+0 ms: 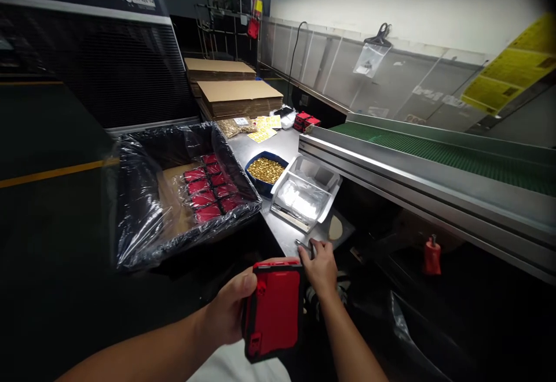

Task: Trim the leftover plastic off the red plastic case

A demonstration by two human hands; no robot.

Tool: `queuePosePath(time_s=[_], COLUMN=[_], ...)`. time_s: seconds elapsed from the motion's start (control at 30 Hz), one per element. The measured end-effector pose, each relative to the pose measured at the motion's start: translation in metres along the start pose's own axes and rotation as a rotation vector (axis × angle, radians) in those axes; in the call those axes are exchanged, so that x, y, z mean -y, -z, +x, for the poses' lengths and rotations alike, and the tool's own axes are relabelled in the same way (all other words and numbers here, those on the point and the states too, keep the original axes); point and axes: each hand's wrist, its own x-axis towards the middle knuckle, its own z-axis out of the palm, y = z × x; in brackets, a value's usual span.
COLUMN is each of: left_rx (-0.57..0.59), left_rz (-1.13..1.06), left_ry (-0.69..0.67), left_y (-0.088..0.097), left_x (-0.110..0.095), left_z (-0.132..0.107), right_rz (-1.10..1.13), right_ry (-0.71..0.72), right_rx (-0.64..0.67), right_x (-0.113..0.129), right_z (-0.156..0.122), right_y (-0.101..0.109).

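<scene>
Head view: red case [274, 311] in left hand [228, 310], at table edge [278, 237].

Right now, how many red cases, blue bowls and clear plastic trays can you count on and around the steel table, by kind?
Red cases visible in the lined box: 8
Red case in the left hand: 1
Red cases at the table's far end: 2
Blue bowl of brass parts: 1
Clear plastic tray: 1
Total: 13

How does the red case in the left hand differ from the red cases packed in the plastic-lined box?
The red case is gripped by the left hand, held in the air; the packed red cases lie flat in rows in the lined box. The held one is bare; the packed ones sit under clear film. Both are red with black edging, apparently the same product.
</scene>
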Motion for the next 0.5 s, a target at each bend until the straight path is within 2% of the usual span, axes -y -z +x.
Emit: queuePosePath(time_s=[0.1, 0.23, 0.3, 0.37, 0.5], left_rx=[0.021, 0.008, 0.002, 0.028, 0.136], left_rz=[-0.018, 0.079, 0.229, 0.465, 0.856], left_ry=[-0.005, -0.024, -0.047, -0.129, -0.33], left_y=[-0.004, -0.009, -0.011, -0.011, -0.01], left_x=[-0.002, -0.009, -0.014, -0.02, -0.028], left_z=[0.001, 0.004, 0.005, 0.005, 0.008], right_rz=[-0.066, -0.071, -0.055, -0.045, -0.017], right_ry=[0.062, 0.102, 0.083, 0.062, 0.072], right_rx=[0.011, 0.015, -0.029, -0.066, -0.008], right_x=[-0.004, -0.008, -0.009, -0.011, -0.013], right_z=[0.0, -0.002, -0.003, -0.005, -0.014], right_y=[-0.003, 0.004, 0.008, 0.013, 0.021])
